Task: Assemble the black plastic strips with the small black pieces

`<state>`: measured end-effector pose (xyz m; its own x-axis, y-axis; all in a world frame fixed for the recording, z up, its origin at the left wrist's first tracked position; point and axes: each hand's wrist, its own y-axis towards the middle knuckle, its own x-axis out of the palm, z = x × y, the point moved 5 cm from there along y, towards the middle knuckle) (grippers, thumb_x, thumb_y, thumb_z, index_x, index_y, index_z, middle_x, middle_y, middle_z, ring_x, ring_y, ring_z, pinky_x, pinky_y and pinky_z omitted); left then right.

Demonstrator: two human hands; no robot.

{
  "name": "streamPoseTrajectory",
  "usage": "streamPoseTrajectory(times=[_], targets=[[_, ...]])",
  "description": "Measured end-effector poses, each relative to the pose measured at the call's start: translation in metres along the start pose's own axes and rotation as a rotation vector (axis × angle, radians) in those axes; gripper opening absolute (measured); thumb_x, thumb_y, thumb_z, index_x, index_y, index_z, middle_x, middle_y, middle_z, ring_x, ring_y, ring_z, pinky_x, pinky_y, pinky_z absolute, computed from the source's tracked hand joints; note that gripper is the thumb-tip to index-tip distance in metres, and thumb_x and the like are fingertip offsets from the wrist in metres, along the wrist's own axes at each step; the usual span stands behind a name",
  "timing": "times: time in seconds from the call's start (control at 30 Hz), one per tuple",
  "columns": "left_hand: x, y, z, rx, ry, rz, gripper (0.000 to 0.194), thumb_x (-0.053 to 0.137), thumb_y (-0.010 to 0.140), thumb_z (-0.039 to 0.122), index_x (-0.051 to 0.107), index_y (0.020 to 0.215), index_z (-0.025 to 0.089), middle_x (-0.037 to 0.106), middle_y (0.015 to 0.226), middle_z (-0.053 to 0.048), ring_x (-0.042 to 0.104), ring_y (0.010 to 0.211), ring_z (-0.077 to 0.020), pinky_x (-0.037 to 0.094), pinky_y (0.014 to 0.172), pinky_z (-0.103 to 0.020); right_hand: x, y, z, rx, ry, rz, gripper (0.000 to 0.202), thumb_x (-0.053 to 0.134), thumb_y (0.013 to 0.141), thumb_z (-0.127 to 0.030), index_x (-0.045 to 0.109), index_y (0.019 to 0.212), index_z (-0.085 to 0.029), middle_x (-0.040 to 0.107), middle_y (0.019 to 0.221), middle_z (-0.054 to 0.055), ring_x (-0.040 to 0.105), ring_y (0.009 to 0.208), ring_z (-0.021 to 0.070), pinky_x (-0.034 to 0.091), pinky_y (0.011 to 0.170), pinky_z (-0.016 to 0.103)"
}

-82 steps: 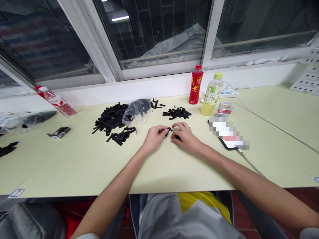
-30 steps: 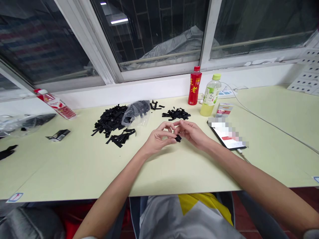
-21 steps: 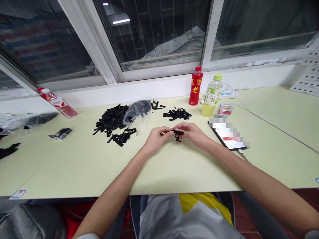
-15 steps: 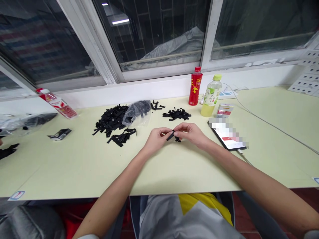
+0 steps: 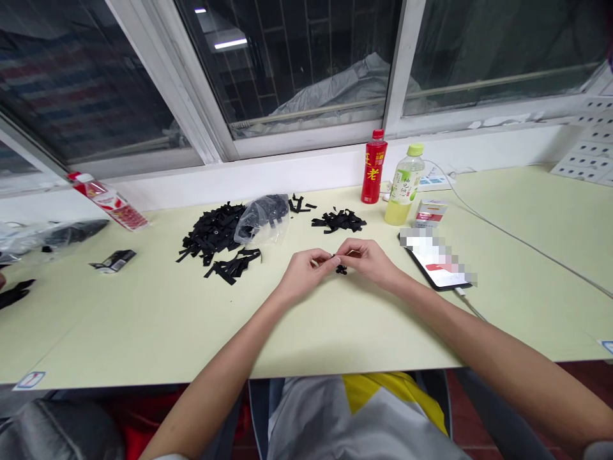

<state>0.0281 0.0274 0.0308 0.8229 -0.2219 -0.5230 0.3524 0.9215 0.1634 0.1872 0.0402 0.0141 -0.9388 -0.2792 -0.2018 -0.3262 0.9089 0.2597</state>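
Hands (image 5: 304, 271) pinched together, black strip (image 5: 333, 256) mostly hidden, long axis unclear

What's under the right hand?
Below the fingertips of the bare right hand, a small cluster of tiny black pieces, material unclear, shows against the pale yellow-green tabletop. Anything directly beneath the palm and curled fingers is covered.

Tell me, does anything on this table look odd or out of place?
Mainly the phone: blocky squares cover its screen and spill past its edge, hiding what it shows. Loose black strips lie untidily before the plastic bag, but nothing looks clearly spilled or damaged.
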Motion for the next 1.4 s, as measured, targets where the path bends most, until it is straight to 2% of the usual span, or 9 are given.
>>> streamPoseTrajectory(times=[0.17,0.27,0.43,0.6,0.73,0.97,1.1,1.27,1.4], targets=[[-0.003,0.003,-0.004,0.01,0.205,0.004,0.04,0.06,0.085,0.053,0.075,0.081,0.016,0.072,0.076,-0.005,0.059,0.067,-0.0171,0.04,0.061,-0.027,0.005,0.002,0.007,0.024,-0.093,-0.105,0.021,0.063,0.086,-0.036,0.075,0.09,-0.019,0.074,0.087,0.004,0.064,0.08,0.0192,0.049,0.074,0.032],[-0.02,0.007,-0.009,0.015,0.487,0.061,0.032,0.054,0.09,0.041,0.074,0.081,0.018,0.073,0.081,-0.007,0.062,0.072,-0.0202,0.041,0.066,-0.03,-0.009,0.008,0.015,0.002,-0.33,0.015,0.03,0.05,0.094,-0.033,0.074,0.105,-0.019,0.074,0.108,0.009,0.066,0.099,0.0241,0.049,0.089,0.038],[-0.072,0.004,-0.031,-0.361,1.134,0.203,0.031,0.045,0.085,0.013,0.075,0.092,0.01,0.07,0.096,-0.021,0.06,0.1,-0.0353,0.043,0.078,-0.039,-0.03,0.014,0.033,-0.007,-0.882,0.137,0.044,0.04,0.098,-0.03,0.055,0.138,-0.019,0.049,0.149,0.012,0.036,0.138,0.0366,0.036,0.105,0.057],[-0.09,-0.001,-0.031,-0.38,1.221,0.333,0.037,0.042,0.09,0.021,0.071,0.11,0.009,0.065,0.114,-0.022,0.052,0.11,-0.0399,0.042,0.086,-0.046,-0.032,0.016,0.047,0.113,-1.038,0.076,0.044,0.032,0.101,-0.038,0.056,0.134,-0.022,0.039,0.156,0.012,0.025,0.144,0.036,0.028,0.109,0.059],[-0.077,0.002,-0.024,-0.295,1.151,0.365,0.041,0.042,0.094,0.034,0.07,0.114,0.012,0.065,0.113,-0.019,0.052,0.108,-0.0389,0.042,0.088,-0.047,-0.029,0.019,0.048,0.117,-1.037,0.067,0.046,0.032,0.101,-0.041,0.056,0.133,-0.019,0.043,0.153,0.013,0.029,0.142,0.0345,0.027,0.11,0.057],[-0.062,0.007,-0.021,-0.121,0.976,0.362,0.038,0.044,0.095,0.033,0.07,0.113,0.013,0.067,0.112,-0.017,0.054,0.11,-0.0347,0.04,0.096,-0.046,-0.03,0.023,0.034,-0.044,-0.955,0.174,0.042,0.031,0.102,-0.032,0.064,0.124,-0.02,0.059,0.14,0.009,0.04,0.136,0.0299,0.03,0.108,0.054],[-0.047,0.011,-0.022,-0.038,0.454,0.25,0.036,0.046,0.095,0.041,0.071,0.104,0.017,0.072,0.104,-0.012,0.062,0.099,-0.0274,0.045,0.091,-0.04,-0.019,0.016,0.001,-0.305,-0.853,0.16,0.041,0.034,0.102,-0.033,0.065,0.126,-0.019,0.062,0.136,0.007,0.045,0.131,0.0267,0.037,0.107,0.047],[-0.018,0.012,-0.026,-0.236,-0.49,0.083,0.059,0.048,0.09,0.063,0.065,0.113,0.012,0.072,0.102,-0.016,0.067,0.087,-0.0228,0.05,0.07,-0.032,0.004,0.004,-0.028,-0.502,-0.782,-0.038,0.038,0.038,0.102,-0.031,0.065,0.128,-0.025,0.065,0.132,0.004,0.048,0.13,0.0264,0.039,0.108,0.049],[-0.013,0.01,-0.025,-0.258,-0.629,0.042,0.055,0.066,0.081,0.061,0.07,0.102,0.011,0.07,0.092,-0.012,0.063,0.074,-0.0157,0.047,0.065,-0.027,0.006,0.0,-0.031,-0.524,-0.705,-0.067,0.033,0.043,0.1,-0.03,0.07,0.119,-0.029,0.07,0.123,0.004,0.052,0.124,0.027,0.042,0.105,0.051]])
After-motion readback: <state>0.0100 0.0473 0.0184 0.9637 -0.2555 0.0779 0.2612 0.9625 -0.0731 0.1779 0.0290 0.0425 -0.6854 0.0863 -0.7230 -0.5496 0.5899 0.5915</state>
